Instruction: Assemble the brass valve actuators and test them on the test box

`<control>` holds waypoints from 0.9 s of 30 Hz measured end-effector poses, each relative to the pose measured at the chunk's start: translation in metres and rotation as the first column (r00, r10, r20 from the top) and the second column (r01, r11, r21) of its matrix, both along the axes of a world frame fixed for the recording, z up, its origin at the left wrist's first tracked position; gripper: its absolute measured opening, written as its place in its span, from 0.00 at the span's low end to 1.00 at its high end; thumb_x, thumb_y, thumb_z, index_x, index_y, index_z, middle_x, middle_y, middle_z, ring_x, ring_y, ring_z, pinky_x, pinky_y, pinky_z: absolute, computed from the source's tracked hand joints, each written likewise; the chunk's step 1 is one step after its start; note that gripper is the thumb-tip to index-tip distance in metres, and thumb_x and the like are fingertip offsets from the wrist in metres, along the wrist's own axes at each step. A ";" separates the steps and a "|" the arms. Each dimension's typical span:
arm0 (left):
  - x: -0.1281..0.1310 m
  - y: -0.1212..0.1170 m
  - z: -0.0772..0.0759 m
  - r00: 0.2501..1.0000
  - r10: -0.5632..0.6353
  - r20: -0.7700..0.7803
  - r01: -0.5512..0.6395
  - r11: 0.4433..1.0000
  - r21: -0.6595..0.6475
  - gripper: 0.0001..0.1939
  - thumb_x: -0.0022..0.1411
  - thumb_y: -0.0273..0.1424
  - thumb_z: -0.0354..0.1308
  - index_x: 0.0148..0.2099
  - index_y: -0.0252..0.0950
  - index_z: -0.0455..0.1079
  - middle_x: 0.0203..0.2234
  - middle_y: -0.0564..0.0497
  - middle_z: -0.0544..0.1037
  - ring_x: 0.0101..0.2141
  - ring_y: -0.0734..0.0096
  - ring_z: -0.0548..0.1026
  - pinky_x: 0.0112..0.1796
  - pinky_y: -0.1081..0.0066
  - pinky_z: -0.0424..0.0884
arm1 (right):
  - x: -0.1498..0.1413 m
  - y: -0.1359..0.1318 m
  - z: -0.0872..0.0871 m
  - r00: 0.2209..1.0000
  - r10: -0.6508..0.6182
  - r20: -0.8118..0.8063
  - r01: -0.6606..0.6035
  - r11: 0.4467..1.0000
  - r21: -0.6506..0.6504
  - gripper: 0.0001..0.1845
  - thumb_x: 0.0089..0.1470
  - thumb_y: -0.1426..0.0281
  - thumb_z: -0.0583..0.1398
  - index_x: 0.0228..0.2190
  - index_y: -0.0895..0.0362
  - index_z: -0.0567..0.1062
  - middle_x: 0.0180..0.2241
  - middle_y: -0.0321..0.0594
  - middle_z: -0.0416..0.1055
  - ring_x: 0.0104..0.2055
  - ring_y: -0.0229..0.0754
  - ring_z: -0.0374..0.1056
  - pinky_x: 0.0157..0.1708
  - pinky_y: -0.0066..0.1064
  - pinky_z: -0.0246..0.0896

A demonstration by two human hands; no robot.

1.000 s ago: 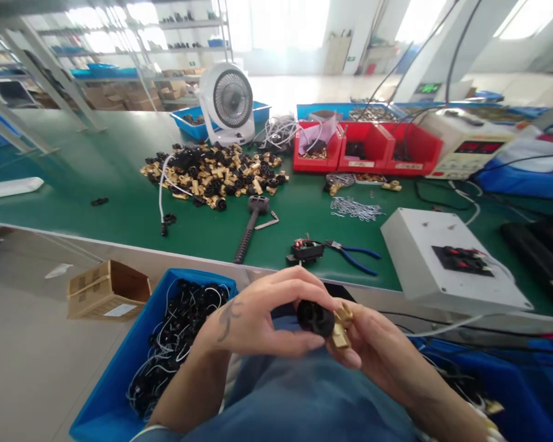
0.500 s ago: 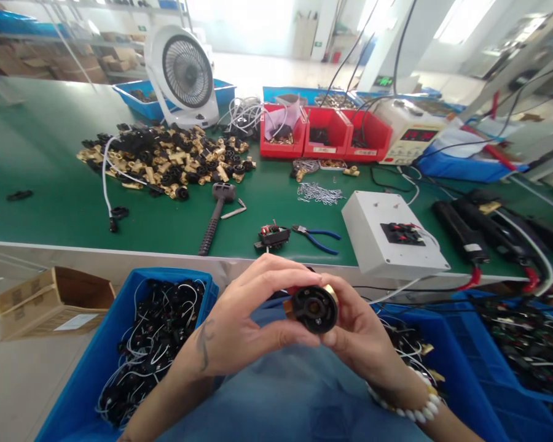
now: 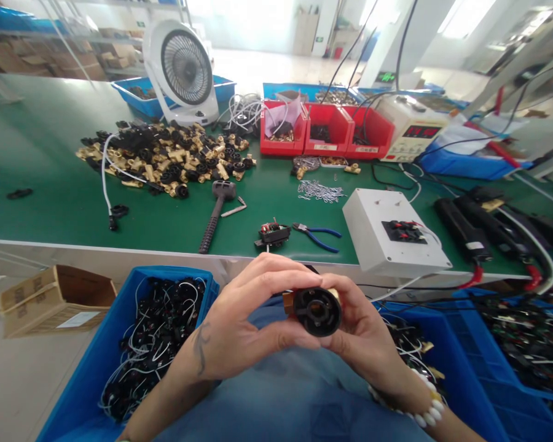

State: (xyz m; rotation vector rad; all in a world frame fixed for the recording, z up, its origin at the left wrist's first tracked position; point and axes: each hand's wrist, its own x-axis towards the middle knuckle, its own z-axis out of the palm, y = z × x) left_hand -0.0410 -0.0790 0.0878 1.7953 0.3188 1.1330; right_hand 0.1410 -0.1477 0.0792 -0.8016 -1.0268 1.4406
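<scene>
A round black part (image 3: 317,312) with brass on it is held up near the green table (image 3: 276,196). The left hand's grip (image 3: 251,307) pinches it top and bottom; the right hand's grip (image 3: 360,325) pinches its right side.

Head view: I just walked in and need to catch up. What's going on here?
A person's left hand and right hand together hold a black-and-brass fitting, its round black end facing the camera. Beyond them, on the green workbench, lie a hammer, blue-handled pliers and a heap of black and brass fittings.
</scene>
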 end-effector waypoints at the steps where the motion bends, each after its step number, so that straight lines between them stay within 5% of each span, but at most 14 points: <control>1: 0.000 0.000 0.000 1.000 0.000 -0.009 -0.001 1.000 -0.013 0.24 0.63 0.37 0.68 0.60 0.43 0.72 0.50 0.48 0.78 0.51 0.63 0.74 0.52 0.67 0.69 | 0.000 0.000 0.001 1.000 -0.023 0.018 0.024 1.000 -0.010 0.20 0.53 0.68 0.73 0.46 0.44 0.77 0.39 0.34 0.78 0.40 0.38 0.76 0.40 0.29 0.76; 7: 0.004 -0.003 -0.004 0.999 0.012 -0.044 -0.017 0.994 -0.112 0.25 0.61 0.38 0.69 0.60 0.46 0.72 0.53 0.50 0.76 0.55 0.64 0.72 0.56 0.70 0.67 | -0.007 -0.004 0.004 0.984 -0.144 0.109 0.142 0.990 0.029 0.20 0.51 0.69 0.74 0.44 0.45 0.76 0.39 0.33 0.79 0.41 0.40 0.77 0.42 0.33 0.76; 11: 0.016 -0.003 -0.012 0.999 0.032 0.033 -0.015 0.906 -0.424 0.18 0.63 0.41 0.68 0.53 0.41 0.76 0.52 0.48 0.77 0.54 0.63 0.75 0.53 0.69 0.71 | -0.003 0.009 -0.007 0.935 -0.227 0.273 0.185 0.968 0.169 0.20 0.55 0.58 0.71 0.46 0.48 0.73 0.44 0.39 0.78 0.43 0.43 0.76 0.42 0.35 0.74; 13: 0.022 -0.001 -0.017 0.987 0.075 0.145 0.035 0.771 -0.636 0.20 0.64 0.45 0.65 0.53 0.39 0.75 0.49 0.47 0.80 0.49 0.63 0.79 0.49 0.67 0.76 | 0.009 0.031 -0.021 0.808 -0.398 0.434 0.296 0.912 0.284 0.21 0.59 0.53 0.66 0.47 0.50 0.72 0.43 0.42 0.77 0.43 0.45 0.75 0.46 0.39 0.71; 16: 0.027 0.004 -0.020 0.958 0.150 0.243 0.107 0.599 -0.794 0.25 0.62 0.45 0.68 0.55 0.38 0.71 0.43 0.48 0.82 0.40 0.65 0.82 0.42 0.66 0.80 | 0.035 0.073 -0.045 0.361 -0.592 0.721 0.412 0.795 0.446 0.19 0.59 0.54 0.64 0.43 0.55 0.73 0.42 0.49 0.73 0.46 0.53 0.70 0.52 0.49 0.64; 17: 0.027 0.005 -0.020 0.956 0.166 0.243 0.104 0.583 -0.806 0.26 0.60 0.45 0.69 0.55 0.37 0.71 0.41 0.48 0.82 0.37 0.66 0.83 0.40 0.67 0.81 | 0.043 0.086 -0.052 0.249 -0.560 0.790 0.415 0.799 0.435 0.17 0.59 0.56 0.64 0.40 0.56 0.74 0.42 0.52 0.73 0.48 0.56 0.68 0.54 0.51 0.61; 19: 0.025 0.006 -0.018 0.954 0.205 0.216 0.049 0.607 -0.793 0.26 0.59 0.45 0.70 0.52 0.35 0.71 0.37 0.49 0.82 0.31 0.71 0.82 0.36 0.70 0.80 | 0.057 0.106 -0.063 0.163 -0.468 0.869 0.428 0.827 0.365 0.13 0.57 0.59 0.63 0.32 0.56 0.72 0.41 0.56 0.72 0.49 0.60 0.66 0.55 0.53 0.58; 22: 0.022 0.007 -0.018 0.954 0.265 0.141 -0.075 0.664 -0.744 0.22 0.60 0.43 0.70 0.47 0.33 0.71 0.36 0.50 0.82 0.27 0.76 0.78 0.33 0.73 0.77 | 0.066 0.115 -0.066 0.219 -0.419 0.881 0.457 0.842 0.287 0.15 0.59 0.60 0.61 0.26 0.53 0.66 0.33 0.51 0.71 0.42 0.55 0.66 0.49 0.48 0.60; 25: 0.022 0.011 -0.023 0.959 0.264 0.105 -0.110 0.686 -0.719 0.22 0.58 0.40 0.71 0.49 0.36 0.72 0.34 0.52 0.81 0.28 0.77 0.76 0.34 0.74 0.74 | 0.065 0.105 -0.052 0.317 -0.407 0.857 0.478 0.849 0.226 0.17 0.64 0.54 0.55 0.29 0.53 0.65 0.25 0.39 0.65 0.29 0.43 0.62 0.33 0.36 0.62; 27: 0.025 0.014 -0.028 0.959 0.248 0.137 -0.073 0.683 -0.727 0.23 0.55 0.42 0.72 0.48 0.36 0.74 0.35 0.52 0.81 0.34 0.73 0.77 0.39 0.73 0.73 | 0.059 0.090 -0.035 0.578 -0.344 0.740 0.436 0.897 0.077 0.21 0.64 0.50 0.55 0.32 0.54 0.67 0.21 0.31 0.58 0.21 0.37 0.53 0.23 0.29 0.55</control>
